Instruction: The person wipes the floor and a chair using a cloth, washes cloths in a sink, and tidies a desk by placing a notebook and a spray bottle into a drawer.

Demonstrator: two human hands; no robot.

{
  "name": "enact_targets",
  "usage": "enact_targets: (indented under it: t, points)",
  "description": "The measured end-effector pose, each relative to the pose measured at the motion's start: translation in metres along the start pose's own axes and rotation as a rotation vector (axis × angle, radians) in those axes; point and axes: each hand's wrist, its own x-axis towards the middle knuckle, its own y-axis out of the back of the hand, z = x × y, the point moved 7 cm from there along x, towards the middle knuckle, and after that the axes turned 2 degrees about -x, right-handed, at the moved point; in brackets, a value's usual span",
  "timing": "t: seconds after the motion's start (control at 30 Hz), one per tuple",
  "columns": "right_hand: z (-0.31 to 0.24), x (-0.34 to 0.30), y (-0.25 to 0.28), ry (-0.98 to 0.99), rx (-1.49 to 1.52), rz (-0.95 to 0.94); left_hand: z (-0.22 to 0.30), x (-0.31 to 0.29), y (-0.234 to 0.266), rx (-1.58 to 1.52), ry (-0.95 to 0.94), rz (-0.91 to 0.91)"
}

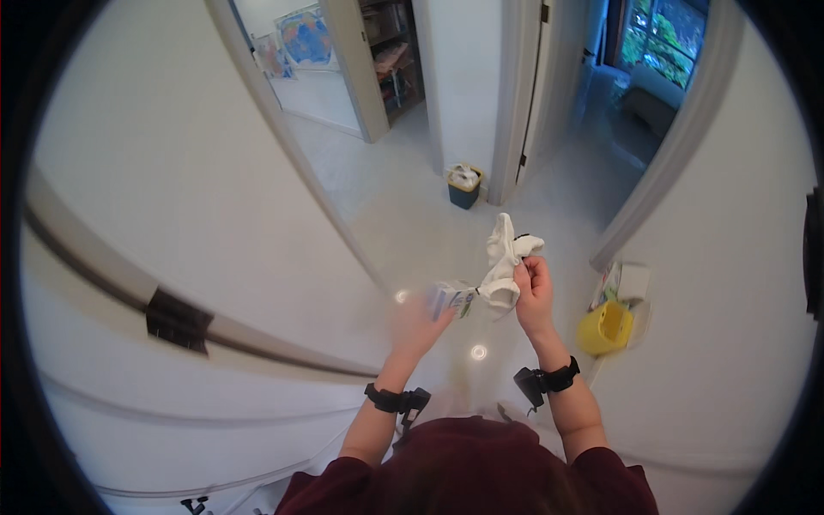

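In front of my body, my right hand [534,290] is closed, its thumb and fingers pinching a crumpled white cloth item [500,268]. The cloth has folded, loop-like parts and a few small dark spots; its exact kind cannot be made out. My left hand [421,324] is smeared by motion. Its thumb lies on the lower edge of a small printed packet [455,300], white with blue and green, and its other fingers are blurred. The packet meets the left side of the cloth. A black strap with a device sits on each wrist.
A dark bin with a yellow rim [464,187] stands on the floor ahead, beside a door frame. Low at the right wall are a yellow container [606,329] and a white holder [634,281]. Doorways open ahead left and right; a white door panel [172,163] lies left.
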Motion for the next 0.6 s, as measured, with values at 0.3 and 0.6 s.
enact_targets:
  t: [0.3,0.6]
  points:
    - [-0.029,0.280,-0.080,0.113,0.077,-0.246,0.023,0.227,0.014,0.033,0.127,0.185]
    - [-0.045,0.441,-0.262,0.197,0.232,-0.768,-0.009,0.323,0.087,0.134,0.454,0.565]
